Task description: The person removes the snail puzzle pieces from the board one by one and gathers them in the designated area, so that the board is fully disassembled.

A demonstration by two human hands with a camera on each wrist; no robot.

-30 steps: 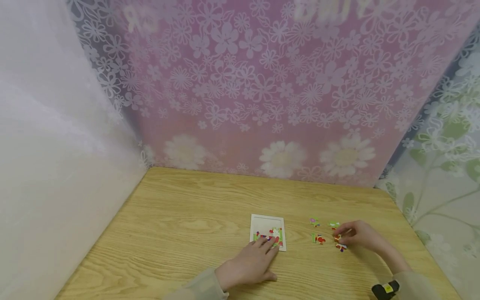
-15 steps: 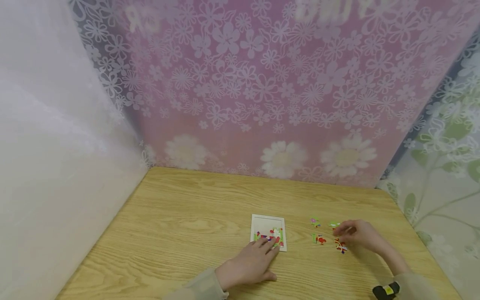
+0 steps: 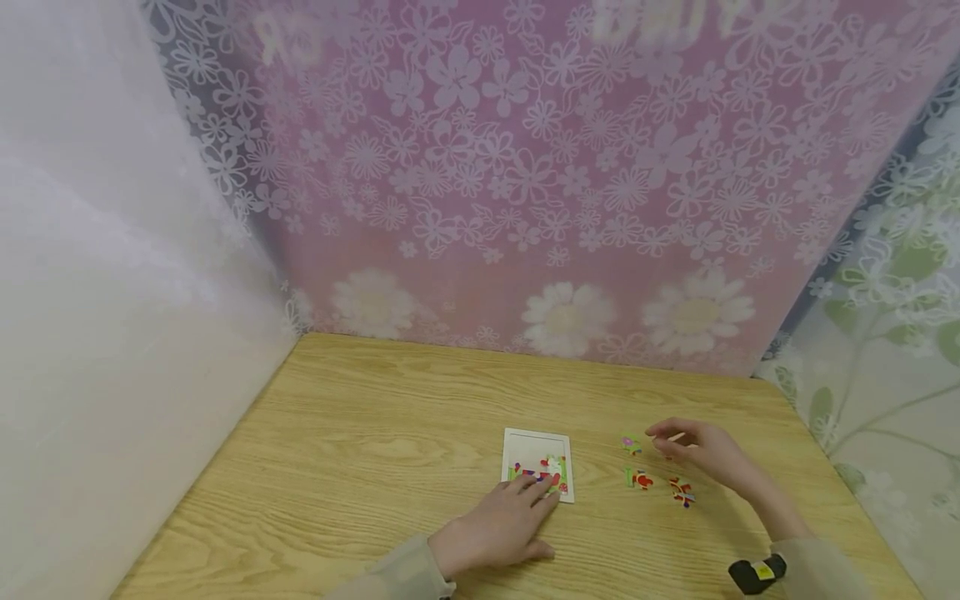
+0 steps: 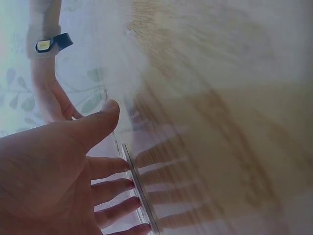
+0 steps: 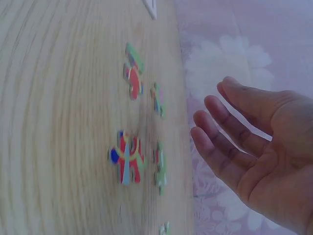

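Observation:
My left hand (image 3: 498, 523) lies flat with its straight fingers on the lower part of a white-framed jigsaw puzzle board (image 3: 525, 443); colourful fitted pieces show past the fingertips. In the left wrist view those fingertips rest along the board (image 4: 139, 193), seen edge-on. My right hand (image 3: 705, 454) hovers over loose puzzle pieces, fingers gently bent and holding nothing in the right wrist view. Below it lies a red and blue piece (image 3: 682, 492). A red piece with a green strip (image 3: 640, 479) and a pink-green piece (image 3: 631, 445) lie to its left. A green and white piece (image 5: 161, 169) lies near the red-blue one.
Another small piece (image 5: 165, 228) shows at the bottom of the right wrist view. The wood-grain table (image 3: 375, 417) is bounded by a pink floral backdrop (image 3: 480, 208) behind, a white sheet (image 3: 135, 292) on the left and a leafy curtain (image 3: 900, 375) on the right.
My right hand has lifted off the red and blue piece and moved up and slightly left, away from it. The left hand stays on the board.

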